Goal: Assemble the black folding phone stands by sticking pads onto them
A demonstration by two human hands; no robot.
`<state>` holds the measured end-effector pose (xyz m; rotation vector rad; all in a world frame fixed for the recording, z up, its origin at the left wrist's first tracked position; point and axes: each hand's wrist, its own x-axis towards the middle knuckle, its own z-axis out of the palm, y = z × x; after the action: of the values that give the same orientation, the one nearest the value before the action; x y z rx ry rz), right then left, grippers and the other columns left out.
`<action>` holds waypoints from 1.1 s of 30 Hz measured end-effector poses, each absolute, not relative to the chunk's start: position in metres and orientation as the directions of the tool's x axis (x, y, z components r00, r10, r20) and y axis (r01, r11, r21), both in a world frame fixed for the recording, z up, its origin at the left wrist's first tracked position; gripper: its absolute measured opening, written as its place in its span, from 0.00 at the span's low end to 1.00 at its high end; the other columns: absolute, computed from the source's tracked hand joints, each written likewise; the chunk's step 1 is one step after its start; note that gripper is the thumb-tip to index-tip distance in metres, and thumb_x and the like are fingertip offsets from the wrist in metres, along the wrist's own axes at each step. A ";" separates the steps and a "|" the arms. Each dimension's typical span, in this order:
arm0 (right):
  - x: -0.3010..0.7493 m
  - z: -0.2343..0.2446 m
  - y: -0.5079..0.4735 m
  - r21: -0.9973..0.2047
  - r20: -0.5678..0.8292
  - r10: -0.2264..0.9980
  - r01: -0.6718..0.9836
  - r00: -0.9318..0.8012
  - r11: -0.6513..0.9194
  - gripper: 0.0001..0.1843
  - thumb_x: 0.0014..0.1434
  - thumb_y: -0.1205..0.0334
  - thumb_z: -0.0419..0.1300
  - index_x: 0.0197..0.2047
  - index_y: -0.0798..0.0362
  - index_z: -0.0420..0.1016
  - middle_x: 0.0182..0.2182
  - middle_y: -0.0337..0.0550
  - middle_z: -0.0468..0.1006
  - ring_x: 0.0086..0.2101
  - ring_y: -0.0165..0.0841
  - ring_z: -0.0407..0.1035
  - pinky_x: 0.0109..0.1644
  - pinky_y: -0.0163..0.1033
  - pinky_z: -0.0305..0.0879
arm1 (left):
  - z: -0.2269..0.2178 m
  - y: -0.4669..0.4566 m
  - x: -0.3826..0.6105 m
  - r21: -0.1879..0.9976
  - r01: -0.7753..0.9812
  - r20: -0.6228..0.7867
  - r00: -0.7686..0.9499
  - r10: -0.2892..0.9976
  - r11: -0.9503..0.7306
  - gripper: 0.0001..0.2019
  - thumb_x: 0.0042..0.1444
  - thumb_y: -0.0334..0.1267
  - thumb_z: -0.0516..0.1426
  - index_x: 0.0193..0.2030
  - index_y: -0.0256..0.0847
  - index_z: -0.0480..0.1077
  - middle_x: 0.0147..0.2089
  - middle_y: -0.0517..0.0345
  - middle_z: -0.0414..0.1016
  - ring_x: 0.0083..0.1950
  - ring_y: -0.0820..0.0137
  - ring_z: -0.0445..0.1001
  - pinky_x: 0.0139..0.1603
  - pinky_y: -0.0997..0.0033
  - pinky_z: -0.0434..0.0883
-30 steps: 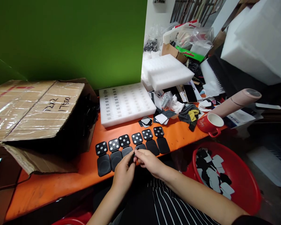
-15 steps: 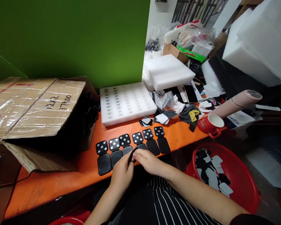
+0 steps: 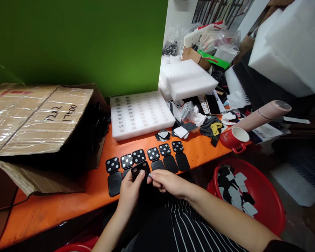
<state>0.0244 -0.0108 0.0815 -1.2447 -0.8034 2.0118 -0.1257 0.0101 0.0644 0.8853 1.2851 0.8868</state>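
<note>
My left hand [image 3: 129,191] is closed on a black hinged case [image 3: 136,168], thumb on top, holding it tilted above the table's front edge. Light round dots show on the face of this case. At its right edge my right hand [image 3: 169,182] pinches a small shiny silvery piece [image 3: 149,175], too small to name; whether it touches the case I cannot tell. Behind my hands, a row of similar open black cases [image 3: 169,163] lies on the orange table [image 3: 199,148], dotted halves away from me and plain halves towards me. My hands cover part of the row.
A cardboard box [image 3: 39,119] of black parts stands at the left. Behind the row lies a slotted white foam block [image 3: 147,119]. To the right are a red mug [image 3: 229,140], a pink flask [image 3: 262,115] and a red basin [image 3: 274,206] holding black and white pieces.
The dark piece held edge-on between both hands is now turned, so its dotted face shows in my left hand. My right hand has drawn slightly apart, and a silvery piece shows at its fingertips.
</note>
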 end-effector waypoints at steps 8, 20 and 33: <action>0.027 0.081 -0.017 -0.292 -0.637 0.546 -0.485 -0.545 -0.824 0.09 0.55 0.63 0.54 0.25 0.55 0.60 0.16 0.30 0.57 0.16 0.19 0.47 0.21 0.27 0.43 | 0.065 -0.012 -0.136 0.922 0.252 0.197 0.347 0.917 -0.293 0.12 0.56 0.31 0.55 0.45 0.45 0.74 0.42 0.55 0.79 0.42 0.66 0.77 0.43 0.66 0.74; 0.018 0.084 -0.031 0.018 -0.748 0.483 -0.743 -0.454 -0.669 0.15 0.60 0.58 0.49 0.23 0.54 0.61 0.10 0.29 0.55 0.12 0.22 0.48 0.16 0.26 0.40 | 0.049 -0.023 -0.131 0.842 0.161 0.392 0.473 0.789 -0.515 0.20 0.53 0.24 0.53 0.50 0.48 0.71 0.49 0.55 0.77 0.50 0.65 0.75 0.52 0.61 0.72; 0.104 -0.024 -0.094 -0.690 -0.696 0.604 -0.594 0.389 -0.413 0.08 0.53 0.57 0.54 0.32 0.53 0.63 0.20 0.30 0.56 0.18 0.23 0.49 0.22 0.30 0.46 | 0.048 -0.006 -0.116 0.787 -0.223 -0.571 0.089 0.816 0.575 0.23 0.44 0.47 0.65 0.46 0.41 0.69 0.41 0.56 0.77 0.45 0.60 0.75 0.49 0.61 0.71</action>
<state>0.1040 -0.0938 -0.0244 -1.5047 -0.0091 1.3131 -0.1162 -0.0056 0.0482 0.5930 1.2517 0.8445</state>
